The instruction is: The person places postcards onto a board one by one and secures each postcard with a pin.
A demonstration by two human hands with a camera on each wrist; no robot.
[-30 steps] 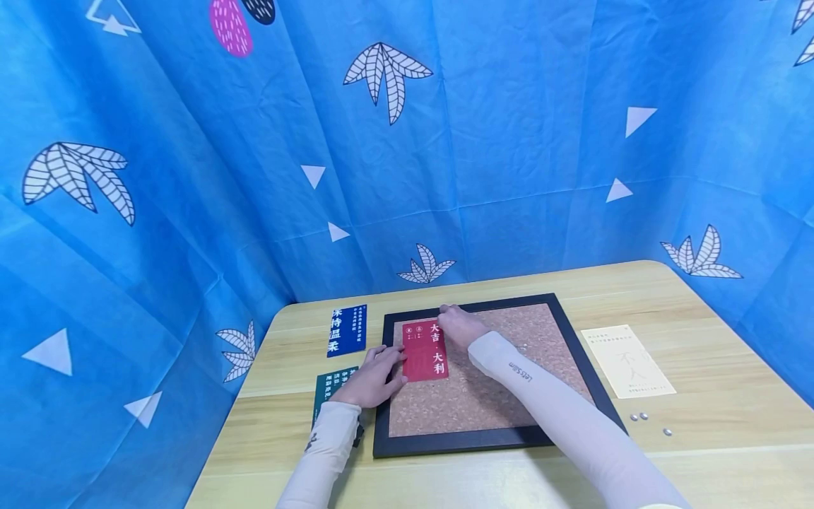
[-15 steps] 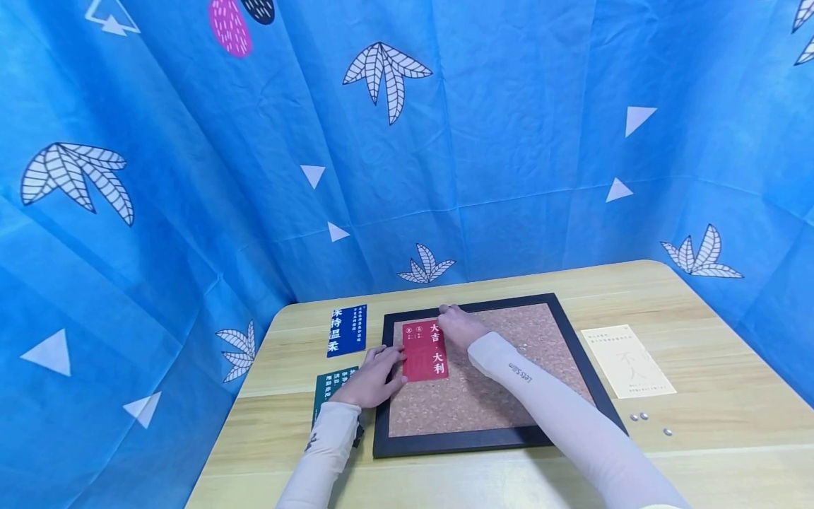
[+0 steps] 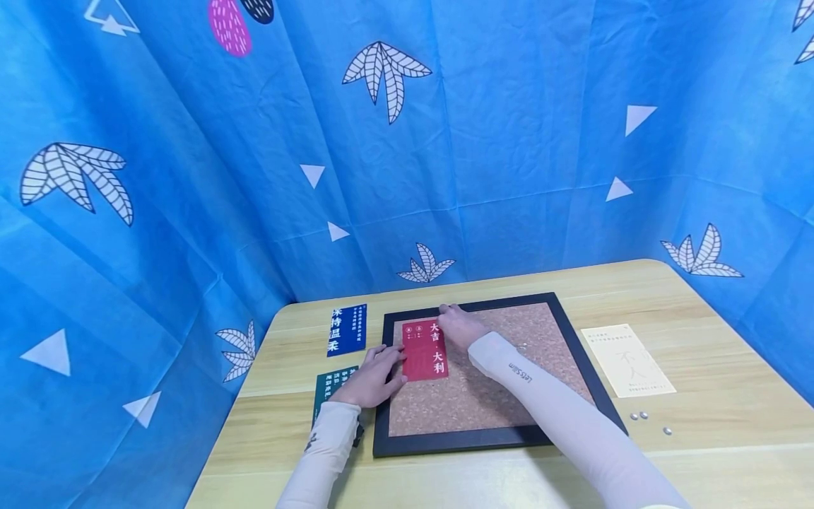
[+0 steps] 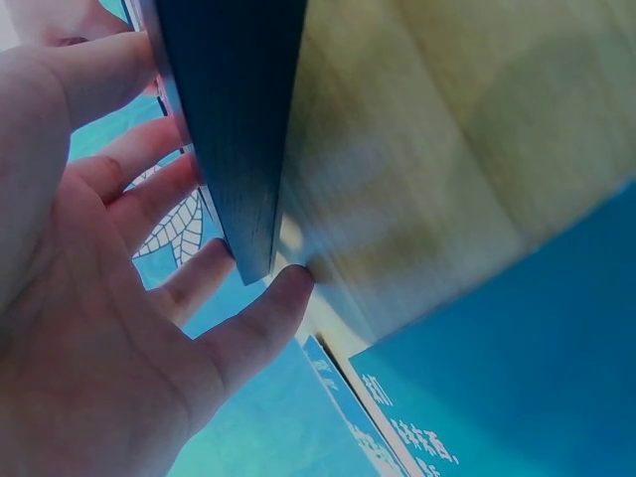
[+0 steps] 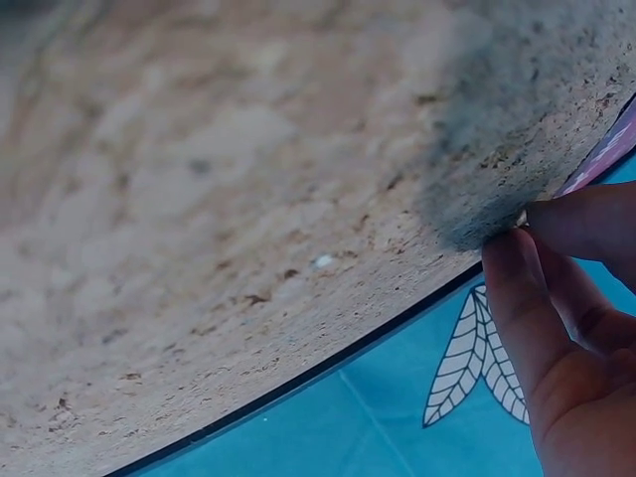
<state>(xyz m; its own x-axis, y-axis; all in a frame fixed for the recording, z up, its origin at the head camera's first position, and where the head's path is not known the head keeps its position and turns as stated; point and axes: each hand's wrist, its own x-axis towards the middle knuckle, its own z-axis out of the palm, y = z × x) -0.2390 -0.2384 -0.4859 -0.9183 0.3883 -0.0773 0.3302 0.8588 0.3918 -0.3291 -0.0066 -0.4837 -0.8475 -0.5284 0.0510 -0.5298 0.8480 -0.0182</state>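
Note:
A red card [image 3: 425, 357] with white characters lies on the left part of a black-framed cork board [image 3: 445, 410]. My left hand [image 3: 370, 378] reaches over the board's left frame, fingertips on the card's left edge; the left wrist view shows the hand [image 4: 109, 308] with its fingers spread beside the dark frame [image 4: 234, 119]. At the card's top right corner is my right hand [image 3: 463, 329]. In the right wrist view this hand [image 5: 571, 348] pinches a tiny shiny piece [image 5: 522, 219] between thumb and fingertip against the cork [image 5: 248, 149]; most of the piece is hidden.
Left of the board lie a blue card [image 3: 347, 331] and a dark green card [image 3: 323, 392], partly covered by the left arm. On the right are a cream card [image 3: 628, 360] and several small silvery pieces [image 3: 644, 416]. A blue patterned curtain [image 3: 509, 155] hangs behind the table.

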